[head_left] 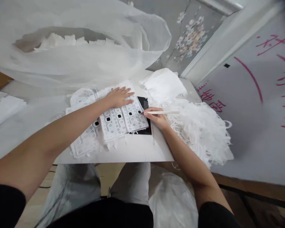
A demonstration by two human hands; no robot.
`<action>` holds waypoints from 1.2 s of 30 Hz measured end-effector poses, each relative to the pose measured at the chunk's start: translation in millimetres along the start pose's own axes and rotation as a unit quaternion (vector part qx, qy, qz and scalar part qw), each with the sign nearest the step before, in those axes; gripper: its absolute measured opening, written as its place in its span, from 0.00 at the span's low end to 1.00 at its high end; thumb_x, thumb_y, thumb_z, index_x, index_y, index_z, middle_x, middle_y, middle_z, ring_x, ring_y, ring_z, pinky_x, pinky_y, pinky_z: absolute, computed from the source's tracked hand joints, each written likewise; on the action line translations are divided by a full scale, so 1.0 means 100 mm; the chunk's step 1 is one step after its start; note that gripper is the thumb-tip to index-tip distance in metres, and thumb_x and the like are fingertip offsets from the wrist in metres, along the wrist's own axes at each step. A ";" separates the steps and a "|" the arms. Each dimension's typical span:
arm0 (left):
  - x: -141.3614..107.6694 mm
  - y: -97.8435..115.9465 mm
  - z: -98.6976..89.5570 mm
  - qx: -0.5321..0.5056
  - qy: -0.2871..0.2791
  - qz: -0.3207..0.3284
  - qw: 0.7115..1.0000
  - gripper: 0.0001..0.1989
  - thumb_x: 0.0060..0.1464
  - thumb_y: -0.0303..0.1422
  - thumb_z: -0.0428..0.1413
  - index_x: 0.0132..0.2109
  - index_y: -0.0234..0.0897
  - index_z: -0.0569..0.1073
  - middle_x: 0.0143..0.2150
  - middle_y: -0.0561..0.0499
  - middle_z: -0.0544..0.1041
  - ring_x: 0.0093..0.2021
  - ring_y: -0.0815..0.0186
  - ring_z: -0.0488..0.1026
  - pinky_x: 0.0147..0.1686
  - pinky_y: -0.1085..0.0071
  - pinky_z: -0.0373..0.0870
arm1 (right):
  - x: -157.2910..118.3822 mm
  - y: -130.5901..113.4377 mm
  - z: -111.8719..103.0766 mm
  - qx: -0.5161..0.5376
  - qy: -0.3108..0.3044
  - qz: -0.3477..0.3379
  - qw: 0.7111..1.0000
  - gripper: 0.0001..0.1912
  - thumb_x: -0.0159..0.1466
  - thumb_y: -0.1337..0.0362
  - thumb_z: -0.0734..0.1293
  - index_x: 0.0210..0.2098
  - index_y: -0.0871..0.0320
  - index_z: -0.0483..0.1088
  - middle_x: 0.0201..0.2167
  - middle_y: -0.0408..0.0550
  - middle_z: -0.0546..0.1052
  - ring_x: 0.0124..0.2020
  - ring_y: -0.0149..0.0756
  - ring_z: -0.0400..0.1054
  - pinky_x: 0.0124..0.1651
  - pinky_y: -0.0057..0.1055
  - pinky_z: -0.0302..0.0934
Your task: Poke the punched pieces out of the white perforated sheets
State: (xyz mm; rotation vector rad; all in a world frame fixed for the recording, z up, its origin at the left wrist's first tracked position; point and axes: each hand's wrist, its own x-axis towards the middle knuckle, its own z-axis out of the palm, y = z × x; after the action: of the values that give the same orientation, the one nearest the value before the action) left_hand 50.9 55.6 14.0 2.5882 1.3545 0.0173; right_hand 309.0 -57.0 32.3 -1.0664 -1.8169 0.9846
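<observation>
My left hand (121,96) lies flat with its fingers spread on overlapping white printed sheets (134,123). The sheets carry rows of small grey rings and black rounded squares. In my right hand (158,117) is a slim white pen (168,112), gripped near its dark tip. The tip is at a black square near the right edge of the topmost sheet; whether it touches cannot be made out. Partly under the sheets lies a flat black panel (146,130). More printed sheets fan out to the left, partly hidden by my left forearm.
A heap of white pieces with thin loops (199,133) covers the table's right side. Behind stands a large translucent bag (85,63) with white pieces inside. A whiteboard (242,133) with red writing borders the right. White stacked sheets (4,107) lie at far left.
</observation>
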 end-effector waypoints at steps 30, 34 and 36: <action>0.10 0.00 -0.06 -0.035 0.013 -0.018 0.999 0.40 0.65 0.59 0.37 0.74 0.42 0.49 0.77 0.45 0.41 0.76 0.48 0.36 0.71 0.46 0.35 | -0.11 -0.14 0.18 -0.015 -0.161 -0.082 0.983 0.04 0.65 0.64 0.70 0.35 0.53 0.79 0.37 0.47 0.83 0.42 0.41 0.78 0.54 0.45 0.68; 0.09 0.02 -0.08 -0.033 0.013 -0.023 0.999 0.40 0.65 0.59 0.38 0.75 0.41 0.49 0.77 0.44 0.41 0.76 0.48 0.36 0.71 0.47 0.35 | -0.12 -0.14 0.18 -0.024 -0.162 -0.079 0.983 0.03 0.64 0.65 0.71 0.36 0.52 0.79 0.38 0.46 0.83 0.42 0.41 0.78 0.53 0.46 0.69; 0.10 0.02 -0.07 -0.031 0.013 -0.023 0.999 0.39 0.65 0.58 0.38 0.75 0.42 0.48 0.77 0.44 0.41 0.76 0.47 0.36 0.71 0.46 0.35 | -0.12 -0.14 0.19 -0.030 -0.161 -0.082 0.983 0.03 0.64 0.65 0.70 0.36 0.51 0.79 0.38 0.46 0.83 0.42 0.41 0.78 0.54 0.46 0.69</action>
State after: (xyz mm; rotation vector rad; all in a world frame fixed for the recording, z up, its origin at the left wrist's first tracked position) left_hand 57.2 63.8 20.6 2.5132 1.4002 0.0856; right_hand 292.2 -77.0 34.9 -0.8107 -2.1701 1.0550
